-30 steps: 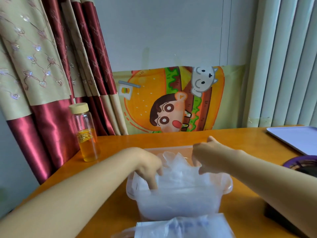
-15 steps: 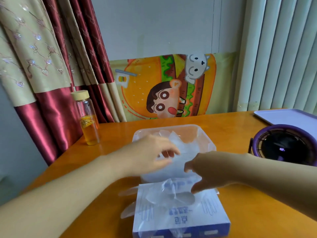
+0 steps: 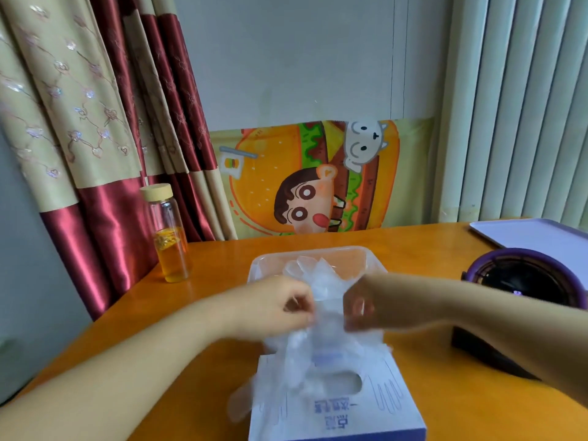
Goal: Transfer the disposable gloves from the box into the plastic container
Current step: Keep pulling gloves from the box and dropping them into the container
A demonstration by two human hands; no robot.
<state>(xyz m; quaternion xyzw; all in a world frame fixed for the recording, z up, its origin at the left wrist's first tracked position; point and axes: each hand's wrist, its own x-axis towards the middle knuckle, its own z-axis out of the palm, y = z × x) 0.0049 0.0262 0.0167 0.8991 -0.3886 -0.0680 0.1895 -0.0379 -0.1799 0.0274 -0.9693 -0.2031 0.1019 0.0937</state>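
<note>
Both hands have drawn together since half a second ago, when the left was over the container and the right was at the box. At 6 o'clock lies the white-and-blue cardboard glove box [image 3: 366,415], oval slot up. The blue characters on its top are upside down and too blurred to read. Above it the left hand [image 3: 286,308] and right hand [image 3: 366,303], fingers curled, each pinch a bunch of clear, filmy disposable gloves [image 3: 321,342] trailing down to the slot. At the box's 12 o'clock, the clear rectangular plastic container [image 3: 318,249] holds more gloves. Farther off, at 10 o'clock, a glass bottle of amber liquid [image 3: 170,237] stands on the orange wooden table [image 3: 222,259].
</note>
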